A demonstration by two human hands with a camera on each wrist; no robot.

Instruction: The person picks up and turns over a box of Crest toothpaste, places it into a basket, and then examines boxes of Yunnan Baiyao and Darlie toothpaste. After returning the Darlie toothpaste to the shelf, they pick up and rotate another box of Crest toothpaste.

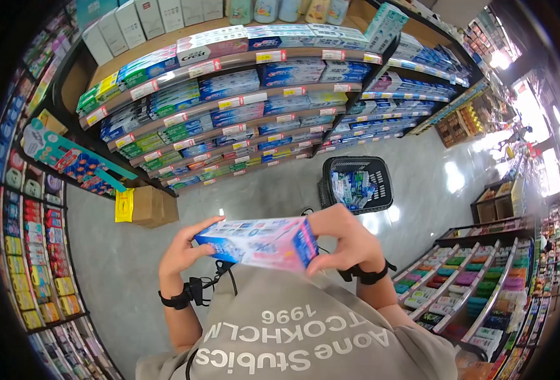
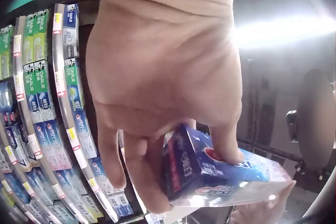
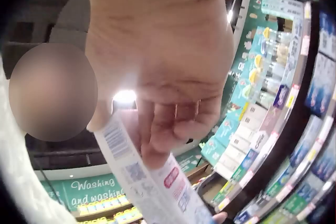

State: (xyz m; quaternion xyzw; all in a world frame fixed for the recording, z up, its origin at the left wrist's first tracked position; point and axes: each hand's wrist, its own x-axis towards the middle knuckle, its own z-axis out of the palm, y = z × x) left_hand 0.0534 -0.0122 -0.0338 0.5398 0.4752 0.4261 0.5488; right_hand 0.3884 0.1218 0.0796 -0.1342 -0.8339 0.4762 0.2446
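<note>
A long blue, pink and white toothpaste box (image 1: 257, 244) is held in front of the chest between both hands, slightly blurred in the head view. My left hand (image 1: 182, 250) grips its left end, thumb on the near side. In the left wrist view, the box's blue end (image 2: 189, 166) lies between thumb and fingers. The opposite end is pinched by my right hand (image 1: 351, 240). A printed side with a barcode and a square code on the box (image 3: 131, 166) shows in the right wrist view, below the curled fingers.
Shelves of boxed toothpaste (image 1: 229, 82) stretch across the front. On the floor ahead stands a black basket (image 1: 381, 174) with several packs inside. A cardboard box (image 1: 159, 206) and a yellow pack (image 1: 125, 206) are at the left shelf foot. More shelving (image 1: 463, 285) stands at right.
</note>
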